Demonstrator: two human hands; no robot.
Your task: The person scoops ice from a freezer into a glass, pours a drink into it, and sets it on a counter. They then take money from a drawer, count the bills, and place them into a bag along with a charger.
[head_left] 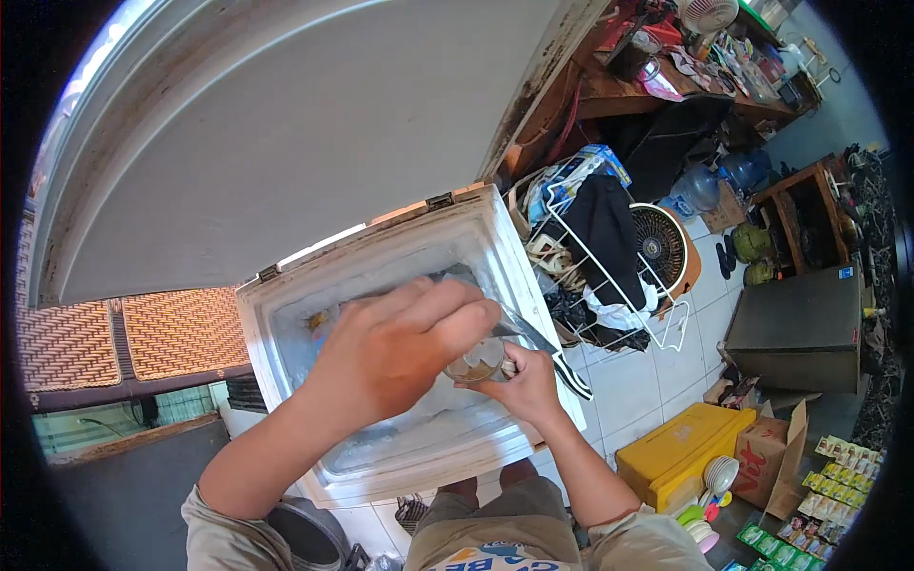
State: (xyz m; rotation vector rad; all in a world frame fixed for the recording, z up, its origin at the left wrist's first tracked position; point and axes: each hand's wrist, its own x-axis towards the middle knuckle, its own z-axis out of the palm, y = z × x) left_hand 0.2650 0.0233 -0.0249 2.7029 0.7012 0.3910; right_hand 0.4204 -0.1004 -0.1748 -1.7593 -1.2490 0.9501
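Clear cup [476, 364] clasped in its grip, the right hand [529, 385] is over the white freezer [517, 249]; whether the left hand [395, 347] pinches anything, I cannot tell.

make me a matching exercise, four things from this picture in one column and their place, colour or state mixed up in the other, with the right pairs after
Things
1. freezer lid
2. yellow box
3. clear cup
4. round fan

Places, colours and states
A. held in the right hand
B. black grille in an orange-brown body
C. raised, standing open
D. on the floor, beside an open cardboard box

Right pairs: 1-C, 2-D, 3-A, 4-B
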